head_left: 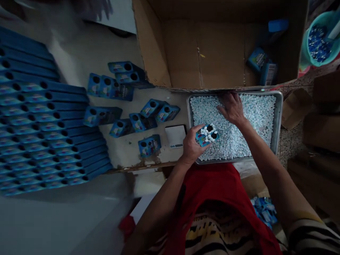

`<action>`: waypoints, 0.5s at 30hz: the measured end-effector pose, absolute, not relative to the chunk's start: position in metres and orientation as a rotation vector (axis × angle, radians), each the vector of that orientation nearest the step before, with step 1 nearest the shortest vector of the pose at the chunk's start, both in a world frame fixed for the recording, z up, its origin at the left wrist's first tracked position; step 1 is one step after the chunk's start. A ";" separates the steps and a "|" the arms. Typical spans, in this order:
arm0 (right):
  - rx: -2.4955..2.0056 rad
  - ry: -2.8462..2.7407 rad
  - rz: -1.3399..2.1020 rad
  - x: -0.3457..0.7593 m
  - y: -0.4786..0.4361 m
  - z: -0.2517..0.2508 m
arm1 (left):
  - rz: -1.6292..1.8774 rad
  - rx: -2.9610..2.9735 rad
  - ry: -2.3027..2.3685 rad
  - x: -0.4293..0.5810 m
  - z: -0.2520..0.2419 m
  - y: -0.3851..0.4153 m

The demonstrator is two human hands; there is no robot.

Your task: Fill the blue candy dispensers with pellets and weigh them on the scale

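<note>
My left hand (191, 145) is wrapped round small blue boxes (203, 143) with dark round holes on top, held over the near left part of the metal tray (278, 124). Several white pellets lie around those holes. A layer of pale white and bluish pellets (228, 143), like small candies, fills the tray. At the tray's far side my right hand (231, 108) rests on the pellets with its fingers apart; the fingertips are partly in shadow. Left of my left hand sits a small white scale (174, 134).
Several blue boxes (149, 145) stand left of the scale, beside large stacked rows of them (53, 134). Beyond the tray, a large cardboard carton (220, 53) holds a few blue boxes. At the far right is a turquoise basin (305, 46) with blue wrapped pieces.
</note>
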State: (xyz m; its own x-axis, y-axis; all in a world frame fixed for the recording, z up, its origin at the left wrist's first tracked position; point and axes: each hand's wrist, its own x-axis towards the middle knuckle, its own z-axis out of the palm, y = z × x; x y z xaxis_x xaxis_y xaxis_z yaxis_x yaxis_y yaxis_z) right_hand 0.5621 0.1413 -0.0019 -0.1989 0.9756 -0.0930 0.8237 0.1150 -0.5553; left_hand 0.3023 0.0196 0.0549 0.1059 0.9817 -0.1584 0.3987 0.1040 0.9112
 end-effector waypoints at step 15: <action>-2.025 -1.570 1.252 0.591 0.089 0.007 | 0.810 1.606 1.405 0.318 0.041 0.025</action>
State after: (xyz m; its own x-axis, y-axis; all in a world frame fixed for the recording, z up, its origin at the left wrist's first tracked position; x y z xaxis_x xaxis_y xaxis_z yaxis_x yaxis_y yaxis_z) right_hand 0.5910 0.0886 0.0066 0.0294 0.8911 -0.4529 0.6399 -0.3649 -0.6763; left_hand 0.3182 0.0246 0.0407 0.1655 0.9848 -0.0531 0.4475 -0.0270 0.8939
